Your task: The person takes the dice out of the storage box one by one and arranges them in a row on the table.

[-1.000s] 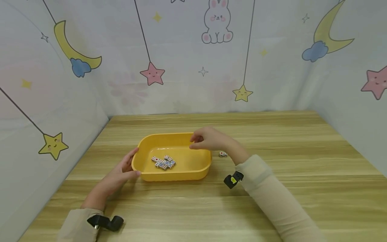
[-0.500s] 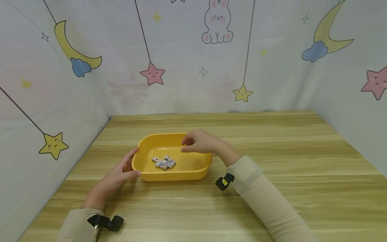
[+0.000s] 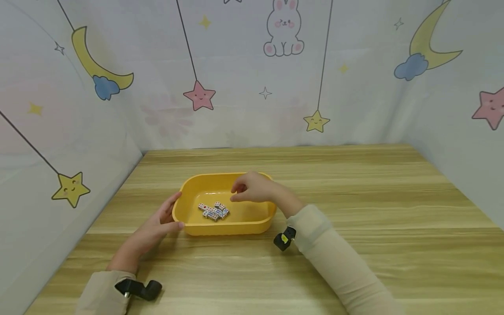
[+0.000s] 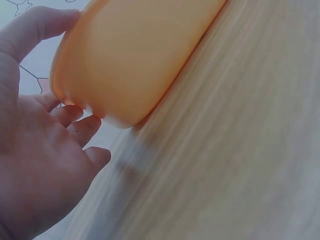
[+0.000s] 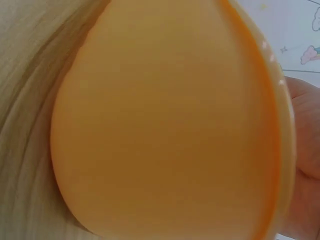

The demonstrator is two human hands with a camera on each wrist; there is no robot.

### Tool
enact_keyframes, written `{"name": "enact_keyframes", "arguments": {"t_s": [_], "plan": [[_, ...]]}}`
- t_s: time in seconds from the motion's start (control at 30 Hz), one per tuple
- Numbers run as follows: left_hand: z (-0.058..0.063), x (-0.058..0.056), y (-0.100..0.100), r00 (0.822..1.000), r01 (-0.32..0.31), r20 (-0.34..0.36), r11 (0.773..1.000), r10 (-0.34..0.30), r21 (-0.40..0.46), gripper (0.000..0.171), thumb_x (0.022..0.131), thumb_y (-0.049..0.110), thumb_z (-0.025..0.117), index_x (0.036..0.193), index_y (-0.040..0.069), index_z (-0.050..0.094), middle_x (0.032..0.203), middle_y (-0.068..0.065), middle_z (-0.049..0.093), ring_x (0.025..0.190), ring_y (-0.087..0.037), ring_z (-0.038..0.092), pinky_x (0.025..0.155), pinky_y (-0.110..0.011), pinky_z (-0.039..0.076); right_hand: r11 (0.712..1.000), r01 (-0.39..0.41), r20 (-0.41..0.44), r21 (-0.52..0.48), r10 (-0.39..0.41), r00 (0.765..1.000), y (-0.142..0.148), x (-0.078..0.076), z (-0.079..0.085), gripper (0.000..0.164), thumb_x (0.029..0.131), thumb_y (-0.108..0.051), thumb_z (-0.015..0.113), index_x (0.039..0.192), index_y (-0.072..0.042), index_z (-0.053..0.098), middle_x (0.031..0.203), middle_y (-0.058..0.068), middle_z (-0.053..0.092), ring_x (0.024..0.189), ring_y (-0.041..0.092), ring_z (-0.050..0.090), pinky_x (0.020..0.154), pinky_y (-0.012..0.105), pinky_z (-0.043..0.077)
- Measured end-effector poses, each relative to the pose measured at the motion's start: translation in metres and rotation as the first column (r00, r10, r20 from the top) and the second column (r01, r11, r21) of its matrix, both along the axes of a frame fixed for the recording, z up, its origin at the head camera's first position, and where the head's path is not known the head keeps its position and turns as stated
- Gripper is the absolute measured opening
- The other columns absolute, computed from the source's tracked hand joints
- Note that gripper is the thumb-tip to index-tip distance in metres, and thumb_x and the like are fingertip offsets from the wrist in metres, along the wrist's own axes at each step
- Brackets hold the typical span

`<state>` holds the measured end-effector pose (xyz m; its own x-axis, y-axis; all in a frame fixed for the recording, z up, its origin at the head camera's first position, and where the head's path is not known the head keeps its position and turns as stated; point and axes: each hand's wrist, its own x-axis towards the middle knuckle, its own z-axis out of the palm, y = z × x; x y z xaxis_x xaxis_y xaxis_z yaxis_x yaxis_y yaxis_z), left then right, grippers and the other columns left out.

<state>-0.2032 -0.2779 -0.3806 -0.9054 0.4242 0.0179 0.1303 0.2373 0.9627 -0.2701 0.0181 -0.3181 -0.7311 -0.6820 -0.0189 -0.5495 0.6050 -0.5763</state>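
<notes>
A yellow plastic basin (image 3: 236,228) stands on the table. Several white dice (image 3: 214,212) lie clustered on its floor, left of the middle. My left hand (image 3: 157,225) grips the basin's left end; in the left wrist view the thumb (image 4: 47,22) is at the rim and fingertips (image 4: 87,127) are against the outer wall. My right hand (image 3: 253,187) is over the basin's right part, fingers bent and thumb below them. Whether anything is between them is hidden. In the right wrist view the basin wall (image 5: 165,125) covers most of that hand.
The wood-grain table (image 3: 374,210) extends beyond the basin on all sides. A white fabric backdrop (image 3: 244,122) with printed stars, moons and a rabbit closes the back and both sides. Each wrist wears a black camera mount (image 3: 284,238).
My right hand has moved left and slightly nearer over the basin. Two dice, visible on the table a second ago, are now out of sight where my right wrist is. The left hand stays.
</notes>
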Motion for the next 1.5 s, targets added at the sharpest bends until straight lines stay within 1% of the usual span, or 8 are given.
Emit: {"name": "enact_keyframes", "arguments": {"t_s": [0.17, 0.4, 0.53, 0.67, 0.9, 1.17, 1.5], "plan": [[0.0, 0.0, 0.0, 1.0, -0.003, 0.001, 1.0, 0.003, -0.005, 0.085, 0.084, 0.009, 0.059, 0.144, 0.01, 0.0, 0.151, -0.012, -0.001, 0.135, -0.035, 0.009, 0.09, -0.006, 0.031, 1.0, -0.005, 0.0, 0.029, 0.005, 1.0, -0.007, 0.001, -0.005, 0.025, 0.082, -0.031, 0.063, 0.098, -0.012, 0.064, 0.087, -0.005, 0.061, 0.078, 0.01, 0.054, 0.07, 0.02, 0.045], [-0.001, -0.001, -0.001, 1.0, 0.0, -0.004, 1.0, 0.0, -0.001, 0.086, 0.083, 0.01, 0.06, 0.145, 0.011, 0.0, 0.151, -0.013, 0.0, 0.135, -0.035, 0.01, 0.089, -0.006, 0.032, 0.998, -0.039, -0.001, 0.04, 0.039, 0.999, -0.017, -0.001, -0.012, 0.023, 0.082, -0.026, 0.064, 0.098, -0.009, 0.064, 0.083, -0.004, 0.06, 0.075, 0.009, 0.052, 0.068, 0.02, 0.044], [-0.001, -0.001, -0.001, 1.0, -0.001, 0.0, 1.0, 0.001, -0.005, 0.086, 0.083, 0.011, 0.06, 0.145, 0.011, 0.0, 0.151, -0.013, 0.0, 0.135, -0.035, 0.01, 0.089, -0.006, 0.032, 0.998, -0.042, -0.014, 0.055, 0.043, 0.999, -0.022, -0.002, -0.018, 0.021, 0.082, -0.024, 0.064, 0.096, -0.008, 0.064, 0.079, -0.004, 0.059, 0.072, 0.008, 0.051, 0.065, 0.018, 0.043], [-0.001, -0.001, -0.001, 1.0, 0.0, 0.005, 1.0, 0.0, -0.002, 0.086, 0.083, 0.01, 0.06, 0.144, 0.011, 0.0, 0.151, -0.013, 0.0, 0.135, -0.035, 0.01, 0.089, -0.006, 0.032, 0.998, -0.033, -0.01, 0.055, 0.034, 0.999, -0.025, -0.003, -0.021, 0.019, 0.081, -0.021, 0.065, 0.094, -0.007, 0.065, 0.077, -0.003, 0.058, 0.07, 0.008, 0.05, 0.063, 0.017, 0.042], [-0.001, -0.001, 0.0, 1.0, 0.005, 0.008, 1.0, -0.005, 0.005, 0.086, 0.083, 0.01, 0.06, 0.144, 0.01, -0.001, 0.151, -0.013, 0.0, 0.135, -0.035, 0.011, 0.09, -0.007, 0.032, 0.998, -0.009, 0.066, 0.054, 0.006, 0.998, -0.027, -0.002, -0.026, 0.02, 0.08, -0.019, 0.066, 0.096, -0.007, 0.064, 0.078, -0.002, 0.058, 0.065, 0.008, 0.051, 0.061, 0.018, 0.043], [0.0, -0.001, 0.001, 1.0, 0.006, 0.002, 1.0, -0.006, 0.01, 0.086, 0.083, 0.01, 0.059, 0.144, 0.01, -0.001, 0.151, -0.014, 0.0, 0.134, -0.035, 0.011, 0.09, -0.007, 0.032, 0.997, -0.013, 0.064, 0.072, 0.008, 0.998, -0.028, -0.003, -0.03, 0.02, 0.079, -0.018, 0.066, 0.096, -0.007, 0.065, 0.078, -0.001, 0.057, 0.069, 0.009, 0.048, 0.063, 0.018, 0.041], [-0.001, 0.0, 0.0, 1.0, 0.005, 0.003, 1.0, -0.005, 0.02, 0.086, 0.083, 0.009, 0.059, 0.144, 0.01, -0.001, 0.151, -0.014, 0.001, 0.133, -0.036, 0.013, 0.091, -0.009, 0.034, 0.996, -0.029, 0.046, 0.089, 0.025, 0.999, -0.031, -0.004, -0.034, 0.019, 0.079, -0.018, 0.067, 0.094, -0.008, 0.065, 0.076, -0.002, 0.056, 0.068, 0.008, 0.047, 0.062, 0.018, 0.04]]}}
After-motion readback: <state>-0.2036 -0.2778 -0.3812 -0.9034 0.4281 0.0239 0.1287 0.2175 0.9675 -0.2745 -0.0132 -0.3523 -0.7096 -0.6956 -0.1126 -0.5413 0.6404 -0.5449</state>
